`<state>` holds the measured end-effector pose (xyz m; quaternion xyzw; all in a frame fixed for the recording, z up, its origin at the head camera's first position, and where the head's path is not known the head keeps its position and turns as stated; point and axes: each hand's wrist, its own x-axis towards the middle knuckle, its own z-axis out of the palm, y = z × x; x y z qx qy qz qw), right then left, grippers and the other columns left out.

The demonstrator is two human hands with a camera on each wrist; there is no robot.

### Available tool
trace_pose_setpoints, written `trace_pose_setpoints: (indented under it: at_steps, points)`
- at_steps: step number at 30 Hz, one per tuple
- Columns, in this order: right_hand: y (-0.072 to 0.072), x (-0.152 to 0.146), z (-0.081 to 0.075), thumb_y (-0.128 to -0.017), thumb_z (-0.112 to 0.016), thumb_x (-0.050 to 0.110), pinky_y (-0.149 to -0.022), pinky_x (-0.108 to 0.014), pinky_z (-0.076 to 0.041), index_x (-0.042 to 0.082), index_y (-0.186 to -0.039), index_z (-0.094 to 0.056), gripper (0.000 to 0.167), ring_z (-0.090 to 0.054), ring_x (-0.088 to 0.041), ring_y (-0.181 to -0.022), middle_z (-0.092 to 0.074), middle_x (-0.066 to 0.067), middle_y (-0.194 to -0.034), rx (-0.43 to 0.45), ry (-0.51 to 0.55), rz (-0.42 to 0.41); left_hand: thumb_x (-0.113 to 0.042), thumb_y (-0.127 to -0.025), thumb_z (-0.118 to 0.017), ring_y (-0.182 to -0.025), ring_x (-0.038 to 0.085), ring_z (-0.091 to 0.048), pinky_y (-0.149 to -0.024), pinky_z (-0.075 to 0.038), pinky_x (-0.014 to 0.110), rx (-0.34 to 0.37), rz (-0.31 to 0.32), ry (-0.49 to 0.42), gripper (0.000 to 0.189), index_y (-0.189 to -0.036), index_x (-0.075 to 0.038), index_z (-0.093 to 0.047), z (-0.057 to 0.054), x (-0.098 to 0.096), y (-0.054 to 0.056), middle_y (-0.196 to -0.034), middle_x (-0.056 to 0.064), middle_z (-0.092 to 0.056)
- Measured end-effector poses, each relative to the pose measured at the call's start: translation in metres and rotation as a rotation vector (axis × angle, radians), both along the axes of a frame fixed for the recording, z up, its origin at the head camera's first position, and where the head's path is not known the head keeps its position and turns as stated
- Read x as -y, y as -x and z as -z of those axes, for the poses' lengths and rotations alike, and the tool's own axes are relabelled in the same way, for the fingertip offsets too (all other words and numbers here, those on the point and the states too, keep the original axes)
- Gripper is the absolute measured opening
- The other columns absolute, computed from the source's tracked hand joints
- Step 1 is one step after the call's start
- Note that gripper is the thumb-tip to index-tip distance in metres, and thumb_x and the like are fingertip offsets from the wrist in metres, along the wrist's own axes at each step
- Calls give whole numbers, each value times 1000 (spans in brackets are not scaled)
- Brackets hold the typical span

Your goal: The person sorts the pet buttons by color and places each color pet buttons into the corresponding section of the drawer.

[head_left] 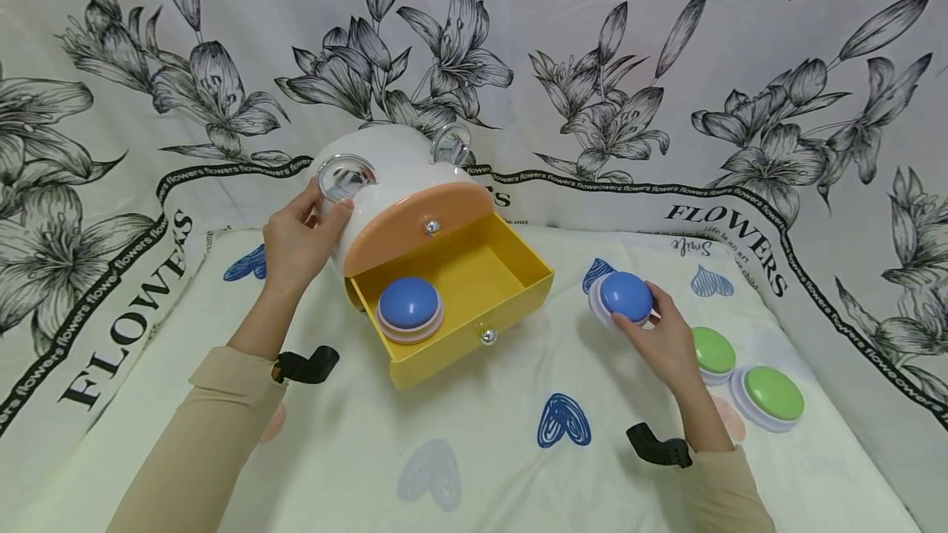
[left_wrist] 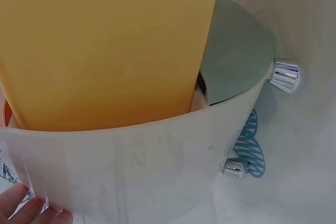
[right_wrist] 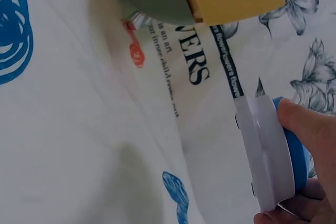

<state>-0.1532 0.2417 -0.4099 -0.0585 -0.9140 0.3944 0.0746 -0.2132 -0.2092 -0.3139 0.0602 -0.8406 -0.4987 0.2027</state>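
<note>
A white rounded drawer box (head_left: 385, 146) stands tilted on the cloth. Its yellow drawer (head_left: 474, 270) is pulled out, below a closed orange drawer (head_left: 415, 229). Inside the yellow drawer's left end sits a blue button (head_left: 409, 303) with a white base. My left hand (head_left: 299, 237) grips the box's left side by a round chrome piece (head_left: 346, 178), thumb on the near face; its fingertips show against the white shell in the left wrist view. Held by its rim in my right hand (head_left: 662, 336) is a second blue button (head_left: 625, 296), above the cloth right of the drawer.
Two green buttons (head_left: 773, 393) with white bases lie on the cloth to the right of my right hand. Behind the box rises a white cloth (head_left: 518, 105) printed with black flowers. A green drawer front (left_wrist: 239, 51) shows beneath the yellow drawer.
</note>
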Motion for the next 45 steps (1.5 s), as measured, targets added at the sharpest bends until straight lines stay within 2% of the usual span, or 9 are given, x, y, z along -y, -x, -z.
trace_pose_setpoints:
  at_steps: [13,29,39,45]
  points:
    - [9,20,-33,-80,-69,41,-97,-51,-43,1,-142,-28,85,-42,-41,-123,-39,-25,-139,-78,-19,-82,-47,-84,-60,-127,22,-44,-97,-43,41,6,-4,6,58,-134,-19,-49,-1,0,-1,-143,-3,-41]
    - [31,54,-70,-78,-72,35,-99,-47,-42,5,-141,-31,81,-44,-34,-124,-41,-18,-139,-174,59,-160,-46,-84,-60,-126,23,-46,-97,-44,41,-5,-8,10,57,-134,-20,-49,0,-1,1,-142,-2,-42]
    - [36,79,-87,-78,-73,32,-98,-47,-43,6,-141,-33,79,-45,-32,-124,-41,-15,-140,-196,45,-226,-46,-84,-60,-127,23,-45,-96,-44,41,1,-7,1,58,-134,-19,-49,0,-1,1,-142,-2,-41]
    - [38,92,-93,-77,-75,27,-100,-44,-43,3,-138,-35,77,-46,-30,-122,-44,-15,-136,-234,23,-298,-45,-84,-61,-127,23,-45,-96,-44,42,-7,-2,-4,56,-133,-19,-50,0,-1,1,-142,-2,-42]
